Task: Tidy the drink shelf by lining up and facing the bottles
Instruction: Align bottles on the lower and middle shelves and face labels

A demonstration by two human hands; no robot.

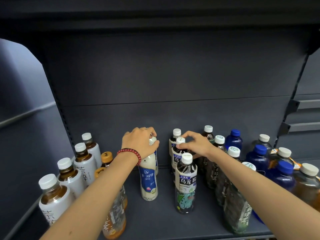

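On the dark shelf (161, 217) stand several drink bottles in loose rows. My left hand (138, 142) grips the top of a white milk drink bottle (148, 181) with a blue label, standing upright mid-shelf; another like it is mostly hidden behind. My right hand (195, 144) pinches the white cap of the middle oolong tea bottle (178, 157) in a row of three. The front oolong tea bottle (186, 184) stands free, label facing me. The rear one (174, 137) stands by the back panel.
A row of tea bottles with white labels (69, 177) runs along the left, and orange-capped bottles (106, 157) stand beside it under my left arm. Dark green tea bottles (233, 205) stand under my right arm. Blue bottles (258, 158) and amber bottles (308, 184) crowd the right.
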